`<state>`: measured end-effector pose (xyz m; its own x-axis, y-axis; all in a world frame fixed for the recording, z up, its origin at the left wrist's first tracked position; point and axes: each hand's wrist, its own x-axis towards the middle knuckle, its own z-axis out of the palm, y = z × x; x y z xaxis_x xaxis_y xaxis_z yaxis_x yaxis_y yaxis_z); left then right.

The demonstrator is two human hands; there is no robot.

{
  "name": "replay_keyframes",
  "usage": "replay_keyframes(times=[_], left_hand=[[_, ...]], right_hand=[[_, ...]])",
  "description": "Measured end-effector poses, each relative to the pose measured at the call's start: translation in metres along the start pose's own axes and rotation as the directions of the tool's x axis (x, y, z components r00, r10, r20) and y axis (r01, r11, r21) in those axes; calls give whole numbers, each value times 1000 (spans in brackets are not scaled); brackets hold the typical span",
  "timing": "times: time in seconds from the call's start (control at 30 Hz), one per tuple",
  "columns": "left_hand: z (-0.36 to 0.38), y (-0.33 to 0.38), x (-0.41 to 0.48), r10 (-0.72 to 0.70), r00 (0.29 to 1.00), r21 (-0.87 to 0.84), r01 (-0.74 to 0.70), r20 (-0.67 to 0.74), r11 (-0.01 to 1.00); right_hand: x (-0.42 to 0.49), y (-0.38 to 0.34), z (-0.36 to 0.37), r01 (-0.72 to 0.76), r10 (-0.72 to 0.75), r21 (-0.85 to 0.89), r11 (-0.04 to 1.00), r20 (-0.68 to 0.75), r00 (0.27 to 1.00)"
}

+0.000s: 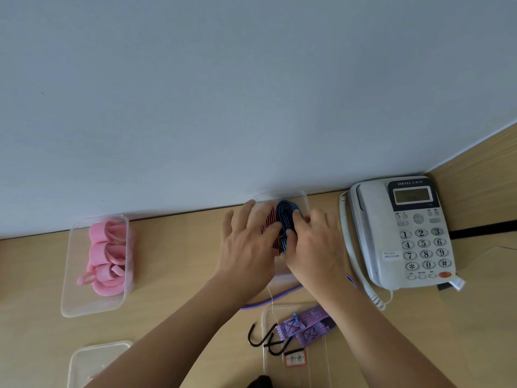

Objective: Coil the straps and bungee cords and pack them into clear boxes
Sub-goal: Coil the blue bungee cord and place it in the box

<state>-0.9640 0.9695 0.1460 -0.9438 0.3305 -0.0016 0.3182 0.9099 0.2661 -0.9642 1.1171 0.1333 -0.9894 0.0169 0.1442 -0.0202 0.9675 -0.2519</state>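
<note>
Nearest us, a clear lid [96,359] lies at the lower left of the wooden desk [181,275]. To its right a second clear tray [296,306] carries a purple striped bungee cord [306,327] with black hooks [265,341] and a red-edged label [295,360]. One run of the cord trails off toward the hands.

Farther out, both hands are over the middle clear box [279,194], which sits against the wall [251,93]. The left hand [246,245] has its fingers spread and fairly straight, tips on a red striped coil [270,225] in the box. The right hand [313,242] has its fingers curled, pinching a dark blue coiled strap [286,217] just beside the red one.

Well left, another clear box [92,309] holds coiled pink straps [107,256]. At far right sits a white desk telephone [405,233].
</note>
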Motion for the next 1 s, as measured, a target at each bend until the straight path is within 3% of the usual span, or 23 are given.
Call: replay_keyframes(times=[0.17,0.33,0.7,0.83,1.0], left_hand=[[11,8,10,52,994,248,-75,97,966],[19,9,20,14,986,287,-61,165,956],[20,-10,20,153,986,54,-157,70,986],[23,-10,16,90,996,-74,-89,14,993],[18,-5,14,1,1000,-180,-1,1,984]], right_hand=[[-11,16,-15,132,-143,171,976,55,988],[-12,28,-17,210,-202,-1,978,273,941],[15,20,-10,298,-257,-73,952,340,905],[12,12,-12,285,-224,-127,950,360,906],[6,6,-12,237,-176,-192,952,287,942]])
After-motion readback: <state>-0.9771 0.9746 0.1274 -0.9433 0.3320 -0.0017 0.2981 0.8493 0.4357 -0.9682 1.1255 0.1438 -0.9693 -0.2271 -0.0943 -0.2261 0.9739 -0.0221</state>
